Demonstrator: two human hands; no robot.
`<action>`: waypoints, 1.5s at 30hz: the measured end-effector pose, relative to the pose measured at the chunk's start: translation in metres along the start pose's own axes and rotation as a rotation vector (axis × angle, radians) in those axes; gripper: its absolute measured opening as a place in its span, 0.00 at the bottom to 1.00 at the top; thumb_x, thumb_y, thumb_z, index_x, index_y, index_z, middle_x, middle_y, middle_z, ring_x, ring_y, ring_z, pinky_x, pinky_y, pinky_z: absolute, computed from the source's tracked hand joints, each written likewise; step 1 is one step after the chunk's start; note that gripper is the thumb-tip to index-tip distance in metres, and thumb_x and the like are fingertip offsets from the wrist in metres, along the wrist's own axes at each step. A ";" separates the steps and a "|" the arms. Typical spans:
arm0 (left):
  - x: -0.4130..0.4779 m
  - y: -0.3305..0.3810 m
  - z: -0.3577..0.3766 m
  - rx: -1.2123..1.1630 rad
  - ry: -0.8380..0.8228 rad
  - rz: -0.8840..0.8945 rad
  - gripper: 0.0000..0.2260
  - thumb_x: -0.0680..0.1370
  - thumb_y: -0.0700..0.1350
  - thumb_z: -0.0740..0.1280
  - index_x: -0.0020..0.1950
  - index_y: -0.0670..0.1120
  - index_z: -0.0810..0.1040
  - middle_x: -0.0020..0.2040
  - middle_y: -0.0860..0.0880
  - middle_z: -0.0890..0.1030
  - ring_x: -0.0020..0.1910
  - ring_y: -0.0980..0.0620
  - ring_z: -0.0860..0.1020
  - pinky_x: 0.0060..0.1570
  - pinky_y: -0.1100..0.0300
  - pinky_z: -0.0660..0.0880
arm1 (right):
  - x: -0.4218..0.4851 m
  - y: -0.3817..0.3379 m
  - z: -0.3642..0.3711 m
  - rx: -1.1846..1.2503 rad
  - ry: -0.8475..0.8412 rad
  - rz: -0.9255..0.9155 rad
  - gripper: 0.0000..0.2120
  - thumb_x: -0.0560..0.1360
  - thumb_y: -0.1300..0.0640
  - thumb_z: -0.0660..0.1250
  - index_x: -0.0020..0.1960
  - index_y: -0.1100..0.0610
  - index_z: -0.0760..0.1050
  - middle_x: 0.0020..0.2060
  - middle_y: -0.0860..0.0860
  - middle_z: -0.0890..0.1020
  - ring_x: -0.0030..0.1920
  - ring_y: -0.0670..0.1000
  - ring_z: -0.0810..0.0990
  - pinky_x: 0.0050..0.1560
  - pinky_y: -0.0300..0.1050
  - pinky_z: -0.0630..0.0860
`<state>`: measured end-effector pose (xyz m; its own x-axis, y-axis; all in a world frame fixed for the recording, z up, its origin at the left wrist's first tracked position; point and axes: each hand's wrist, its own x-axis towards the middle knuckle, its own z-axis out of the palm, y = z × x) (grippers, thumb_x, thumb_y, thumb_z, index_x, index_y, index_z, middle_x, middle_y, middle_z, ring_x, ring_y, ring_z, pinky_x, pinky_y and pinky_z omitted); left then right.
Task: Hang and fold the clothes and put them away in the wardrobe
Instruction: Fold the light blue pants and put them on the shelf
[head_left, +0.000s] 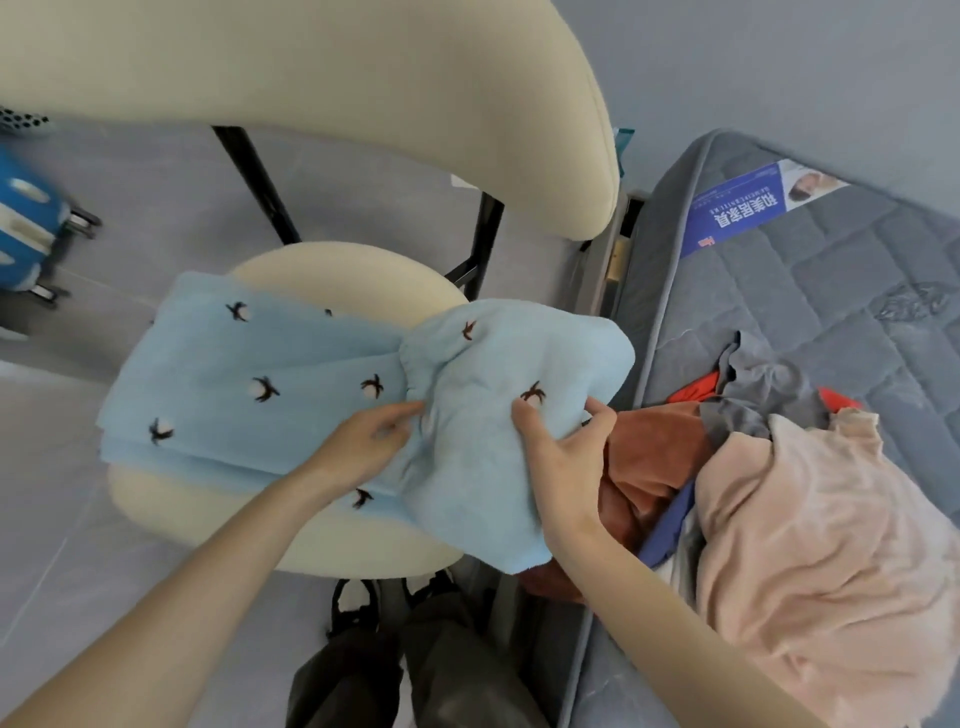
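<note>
At 3 o'clock of the view lies a grey quilted mattress (779, 291), stitched in blocks. From 12 o'clock down to the centre stands a chair (363, 130) with a cream padded back, a round cream seat and thin black legs. On that seat lies the garment (249, 374), pale blue, thick and fleecy, dotted with small dark sprigs with white tufts. Most of it is spread flat toward 9 o'clock in folded layers, and its end with the gathered band is raised and turned over toward 3 o'clock. It looks light, soft and limp, so it should crease wherever it is bent and sag from any single hold. Its nap ought to grip rather than slide, and nothing about it seems fragile. The band and the outer edges look like the best places to take it, one hand at each, so that the layers stay square. At 4 o'clock on the mattress is a heap: a pink cloth (810, 519), plush and rumpled, a rust cloth (649, 457) touching the garment, and a grey cloth (753, 384) behind. The right hand (561, 447) grips the turned-over part, thumb on top and fingers curled round its edge. The left hand (363, 441) reaches to the band; its fingertips are blurred, and I cannot tell whether they pinch or only press.
</note>
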<state>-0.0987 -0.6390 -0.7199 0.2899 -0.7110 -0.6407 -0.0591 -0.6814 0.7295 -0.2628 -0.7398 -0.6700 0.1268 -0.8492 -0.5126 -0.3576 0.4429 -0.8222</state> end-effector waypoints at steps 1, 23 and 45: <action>-0.009 0.001 -0.009 -0.071 0.008 -0.027 0.15 0.83 0.45 0.59 0.69 0.54 0.71 0.64 0.59 0.73 0.66 0.58 0.69 0.59 0.67 0.63 | -0.008 -0.006 0.010 -0.009 -0.026 -0.021 0.25 0.72 0.51 0.73 0.61 0.48 0.61 0.49 0.42 0.78 0.47 0.41 0.79 0.49 0.42 0.75; -0.069 -0.078 -0.108 -0.351 0.392 -0.168 0.49 0.62 0.61 0.78 0.77 0.57 0.56 0.71 0.54 0.67 0.69 0.52 0.69 0.67 0.56 0.68 | -0.025 0.015 0.162 -1.079 -0.595 -0.543 0.30 0.79 0.45 0.60 0.76 0.36 0.50 0.79 0.48 0.45 0.77 0.62 0.42 0.75 0.59 0.43; -0.016 -0.091 -0.104 0.449 0.317 -0.075 0.25 0.83 0.55 0.48 0.76 0.64 0.40 0.78 0.53 0.36 0.77 0.47 0.37 0.74 0.42 0.40 | -0.004 0.047 0.158 -0.644 -0.295 -0.199 0.39 0.73 0.36 0.66 0.73 0.29 0.42 0.78 0.49 0.44 0.76 0.57 0.52 0.75 0.59 0.51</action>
<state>0.0008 -0.5475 -0.7506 0.5779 -0.6181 -0.5329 -0.4086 -0.7844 0.4667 -0.1336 -0.6704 -0.7461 0.4568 -0.7432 -0.4888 -0.7632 -0.0452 -0.6445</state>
